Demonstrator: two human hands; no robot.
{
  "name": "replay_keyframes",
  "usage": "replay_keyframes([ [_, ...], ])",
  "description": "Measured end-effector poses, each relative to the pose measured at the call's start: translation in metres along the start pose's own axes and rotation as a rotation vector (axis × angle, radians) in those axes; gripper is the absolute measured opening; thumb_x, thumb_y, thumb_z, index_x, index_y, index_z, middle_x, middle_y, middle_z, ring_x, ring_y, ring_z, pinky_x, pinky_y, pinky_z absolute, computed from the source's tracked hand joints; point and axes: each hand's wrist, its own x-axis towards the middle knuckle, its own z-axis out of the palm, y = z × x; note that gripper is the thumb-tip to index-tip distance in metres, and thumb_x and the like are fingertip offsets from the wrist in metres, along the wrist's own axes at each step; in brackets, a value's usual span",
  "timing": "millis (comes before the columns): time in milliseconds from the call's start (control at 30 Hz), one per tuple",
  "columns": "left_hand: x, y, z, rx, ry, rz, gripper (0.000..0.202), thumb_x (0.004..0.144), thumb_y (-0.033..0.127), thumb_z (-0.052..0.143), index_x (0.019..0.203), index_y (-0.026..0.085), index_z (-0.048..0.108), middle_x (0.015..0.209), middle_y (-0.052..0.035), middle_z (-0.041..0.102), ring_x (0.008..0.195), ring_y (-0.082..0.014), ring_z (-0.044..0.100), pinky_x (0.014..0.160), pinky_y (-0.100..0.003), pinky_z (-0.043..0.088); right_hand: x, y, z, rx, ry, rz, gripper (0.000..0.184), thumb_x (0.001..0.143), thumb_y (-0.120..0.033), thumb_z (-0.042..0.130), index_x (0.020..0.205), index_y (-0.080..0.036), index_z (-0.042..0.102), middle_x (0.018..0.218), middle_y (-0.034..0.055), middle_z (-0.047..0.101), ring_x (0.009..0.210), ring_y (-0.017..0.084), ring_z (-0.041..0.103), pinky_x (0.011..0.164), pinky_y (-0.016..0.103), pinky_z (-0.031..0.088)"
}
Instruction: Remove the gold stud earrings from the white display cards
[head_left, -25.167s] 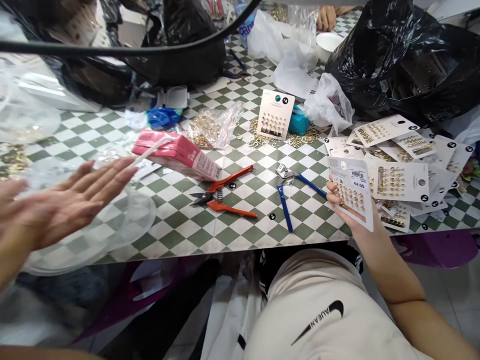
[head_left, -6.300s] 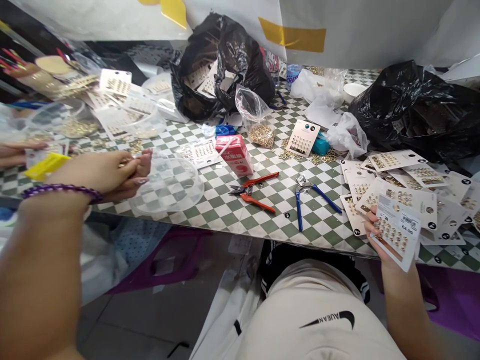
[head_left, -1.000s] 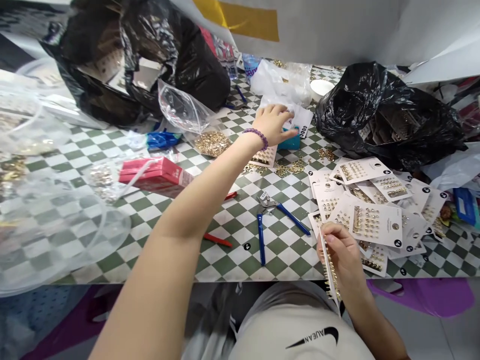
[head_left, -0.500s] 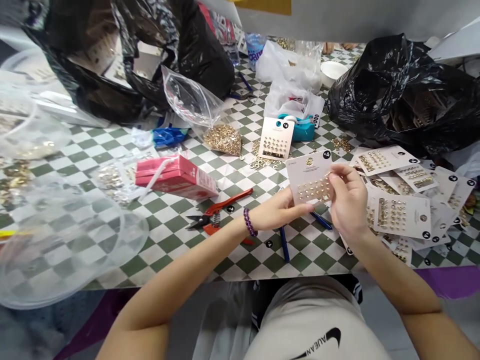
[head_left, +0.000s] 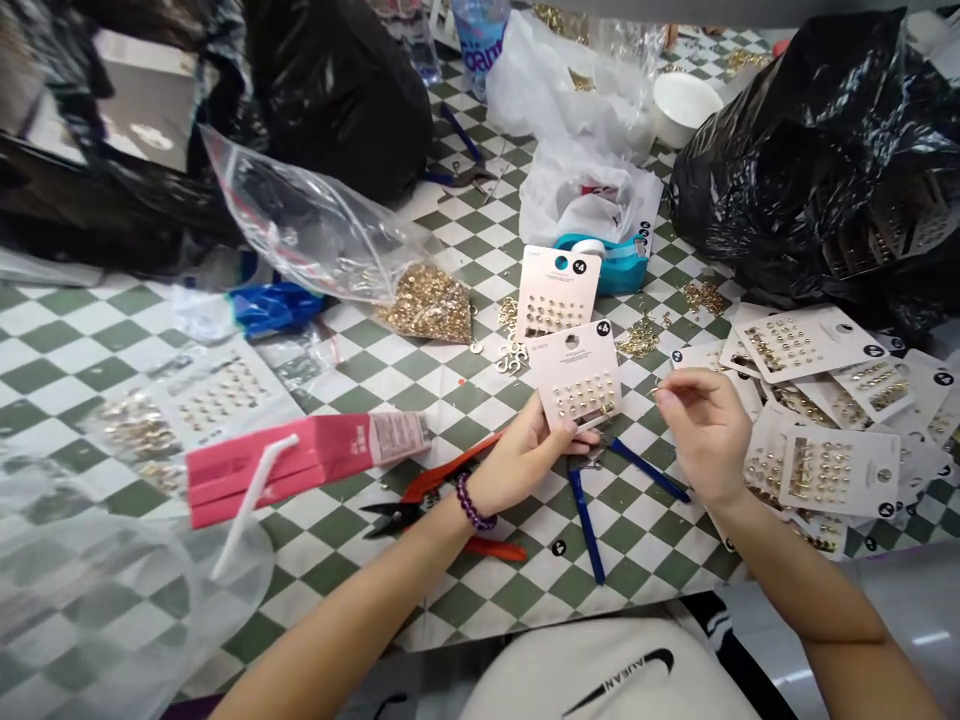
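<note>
My left hand, with a purple bead bracelet at the wrist, grips the lower edge of an earring card that carries rows of small gold studs. Apart from the card, my right hand is closed in a pinch, a tiny gold-coloured piece at its fingertips; its exact kind is too small to tell. Another earring card leans on a teal tape dispenser just behind. Under my left hand lie blue-handled pliers, partly hidden, and orange-handled pruning shears.
Many filled earring cards are piled at the right. Black plastic bags stand at the back. A clear bag of gold pieces, a pink drink carton with a straw, and a white bowl are also on the checked table.
My right hand has let go of the card and moved right, with a tiny gold piece at its fingertips. My left hand keeps the card, now lower and further left. The view has shifted closer.
</note>
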Motion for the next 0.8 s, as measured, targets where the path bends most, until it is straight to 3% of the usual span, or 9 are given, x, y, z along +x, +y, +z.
replay_keyframes([
  [167, 0.003, -0.003, -0.002, 0.039, 0.004, 0.003, 0.05, 0.085, 0.042, 0.061, 0.121, 0.014, 0.039, 0.114, -0.0135, 0.058, 0.089, -0.0144, 0.065, 0.071, -0.019, 0.06, -0.007, 0.003, 0.007, -0.096, -0.099, -0.05, 0.019, 0.08, -0.008, 0.062, 0.094, -0.021, 0.06, 0.087, 0.001, 0.062, 0.08, 0.013, 0.058, 0.071, 0.032, 0.05],
  [367, 0.002, 0.005, 0.002, -0.005, 0.004, -0.005, 0.054, 0.081, 0.038, 0.067, 0.121, 0.016, 0.039, 0.125, -0.0155, 0.054, 0.09, -0.0169, 0.067, 0.064, -0.018, 0.059, -0.005, 0.003, 0.012, -0.236, -0.086, -0.245, 0.018, 0.08, -0.007, 0.062, 0.091, -0.02, 0.059, 0.085, 0.0008, 0.062, 0.084, 0.014, 0.056, 0.077, 0.035, 0.047],
  [600, 0.003, 0.004, 0.0, -0.006, 0.001, 0.07, 0.055, 0.079, 0.036, 0.069, 0.122, 0.016, 0.041, 0.125, -0.0158, 0.055, 0.089, -0.018, 0.067, 0.063, -0.018, 0.059, -0.012, 0.006, 0.011, -0.084, -0.056, -0.184, 0.018, 0.082, -0.011, 0.059, 0.096, -0.021, 0.059, 0.087, 0.0017, 0.06, 0.082, 0.014, 0.058, 0.074, 0.034, 0.05],
  [800, 0.0, 0.003, 0.005, -0.017, -0.064, 0.05, 0.054, 0.076, 0.031, 0.072, 0.12, 0.016, 0.043, 0.114, -0.0128, 0.059, 0.082, -0.0169, 0.067, 0.063, -0.021, 0.059, -0.01, 0.0, 0.016, -0.199, -0.043, -0.404, 0.027, 0.077, -0.003, 0.063, 0.094, -0.023, 0.059, 0.086, 0.0005, 0.064, 0.092, 0.016, 0.059, 0.085, 0.037, 0.05],
])
